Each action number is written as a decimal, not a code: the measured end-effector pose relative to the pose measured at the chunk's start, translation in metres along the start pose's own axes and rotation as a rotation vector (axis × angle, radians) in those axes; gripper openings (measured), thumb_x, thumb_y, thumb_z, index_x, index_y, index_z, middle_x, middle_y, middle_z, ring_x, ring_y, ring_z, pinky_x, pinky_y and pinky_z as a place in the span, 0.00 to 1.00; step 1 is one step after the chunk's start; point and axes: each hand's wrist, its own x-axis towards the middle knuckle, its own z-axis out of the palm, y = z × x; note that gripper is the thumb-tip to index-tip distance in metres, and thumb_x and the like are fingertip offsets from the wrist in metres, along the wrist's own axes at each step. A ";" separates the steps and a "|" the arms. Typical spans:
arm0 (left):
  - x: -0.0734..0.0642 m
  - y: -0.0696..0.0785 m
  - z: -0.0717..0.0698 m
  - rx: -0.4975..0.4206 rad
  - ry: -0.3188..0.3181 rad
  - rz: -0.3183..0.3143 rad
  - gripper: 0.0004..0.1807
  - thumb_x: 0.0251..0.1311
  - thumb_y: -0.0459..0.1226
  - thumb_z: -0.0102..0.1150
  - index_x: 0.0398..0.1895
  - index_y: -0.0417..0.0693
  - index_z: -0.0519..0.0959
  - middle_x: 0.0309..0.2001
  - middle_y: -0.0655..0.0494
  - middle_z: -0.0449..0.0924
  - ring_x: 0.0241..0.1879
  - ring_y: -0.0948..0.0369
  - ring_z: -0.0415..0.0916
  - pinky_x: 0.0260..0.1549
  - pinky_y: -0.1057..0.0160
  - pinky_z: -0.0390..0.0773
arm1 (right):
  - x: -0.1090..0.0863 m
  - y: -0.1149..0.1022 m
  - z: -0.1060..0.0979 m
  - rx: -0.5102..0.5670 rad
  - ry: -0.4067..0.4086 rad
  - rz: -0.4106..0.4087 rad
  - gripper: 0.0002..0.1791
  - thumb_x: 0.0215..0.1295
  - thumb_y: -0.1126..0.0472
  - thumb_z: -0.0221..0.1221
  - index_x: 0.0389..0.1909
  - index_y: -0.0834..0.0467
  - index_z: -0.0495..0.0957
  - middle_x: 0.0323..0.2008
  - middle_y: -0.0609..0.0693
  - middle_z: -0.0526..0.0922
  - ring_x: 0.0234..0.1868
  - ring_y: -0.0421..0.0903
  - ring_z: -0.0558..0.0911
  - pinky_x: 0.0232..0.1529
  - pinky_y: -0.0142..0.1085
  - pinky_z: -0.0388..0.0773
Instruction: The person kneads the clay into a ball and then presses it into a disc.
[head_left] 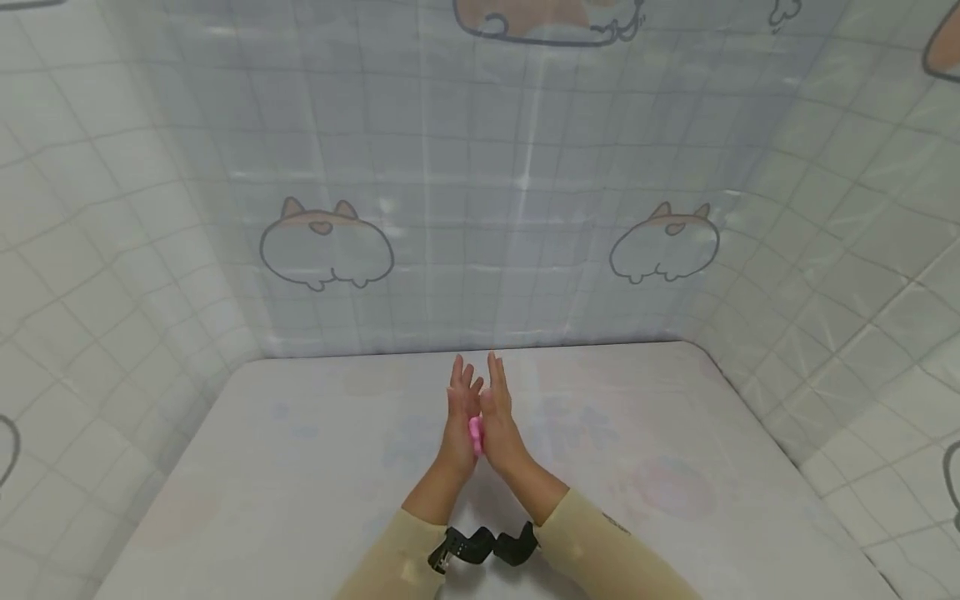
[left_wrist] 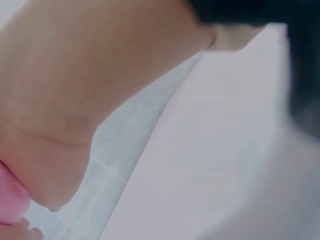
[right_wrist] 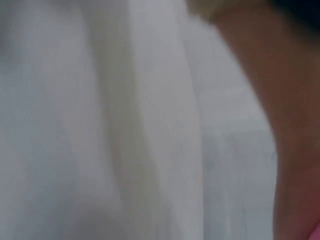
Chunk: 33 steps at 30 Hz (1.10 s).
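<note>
A small pink lump, smooth like modelling clay, sits between the two palms in the head view. My left hand presses it from the left, fingers extended and slightly spread. From the other side my right hand presses with straight fingers pointing away from me. Much of the lump is hidden by the palms. In the left wrist view the pink lump bulges out beside the heel of the left hand. Only a corner of the pink lump shows in the right wrist view.
Beneath the hands lies a pale table with faint coloured prints. A grid-patterned curtain with cartoon animals encloses the back and both sides. Black wrist camera mounts sit close together below the cream sleeves.
</note>
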 end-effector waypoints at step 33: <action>-0.006 0.023 0.001 0.243 0.005 0.087 0.49 0.64 0.74 0.16 0.81 0.61 0.32 0.81 0.51 0.37 0.77 0.46 0.45 0.69 0.33 0.43 | 0.009 -0.002 0.005 0.451 -0.041 0.306 0.49 0.70 0.40 0.55 0.81 0.42 0.34 0.81 0.50 0.36 0.80 0.56 0.37 0.73 0.60 0.47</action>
